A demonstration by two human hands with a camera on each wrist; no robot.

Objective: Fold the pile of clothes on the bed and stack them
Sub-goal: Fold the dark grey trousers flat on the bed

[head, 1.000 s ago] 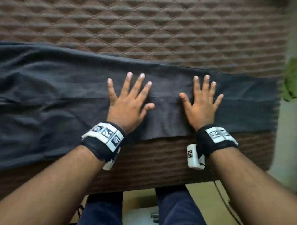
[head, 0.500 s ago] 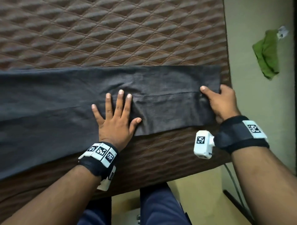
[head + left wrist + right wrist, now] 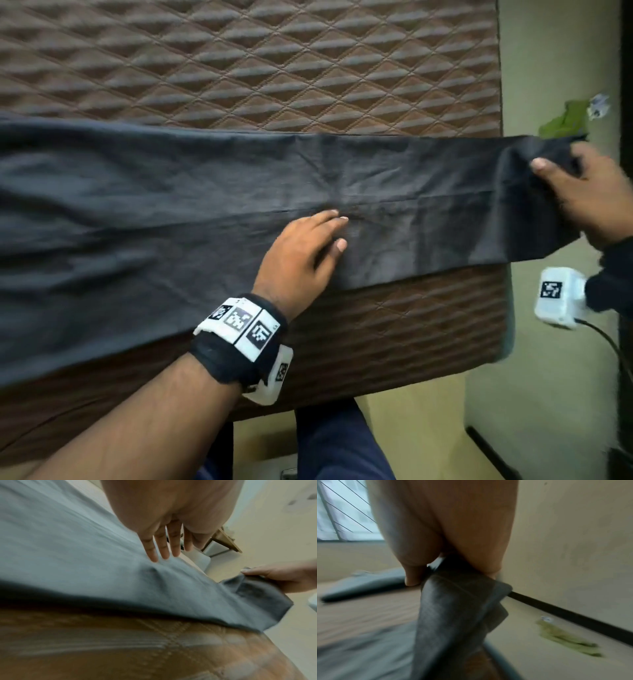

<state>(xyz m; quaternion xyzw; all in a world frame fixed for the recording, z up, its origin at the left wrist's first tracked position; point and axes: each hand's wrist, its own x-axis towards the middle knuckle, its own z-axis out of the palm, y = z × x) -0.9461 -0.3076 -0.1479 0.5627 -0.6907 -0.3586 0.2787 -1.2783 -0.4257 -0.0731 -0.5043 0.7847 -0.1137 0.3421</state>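
A long dark grey garment point(image 3: 171, 212) lies folded lengthwise across the brown quilted bed point(image 3: 239, 68). My left hand point(image 3: 308, 246) rests on its middle with straight fingers; the left wrist view shows the fingertips point(image 3: 164, 555) touching the cloth point(image 3: 77, 561). My right hand point(image 3: 582, 198) grips the garment's right end, lifted past the bed's right edge, thumb on top. In the right wrist view the cloth point(image 3: 453, 615) hangs from that hand's point(image 3: 450, 573) pinch.
A green cloth point(image 3: 565, 120) lies on the floor to the right of the bed, also in the right wrist view as a green cloth point(image 3: 565, 639). Another dark folded garment point(image 3: 364, 584) lies farther back on the bed. The wall runs close on the right.
My right hand has lifted the garment's right end off the bed and pulled it rightward past the edge. My left hand has shifted right along the cloth, its fingers drawn closer together.
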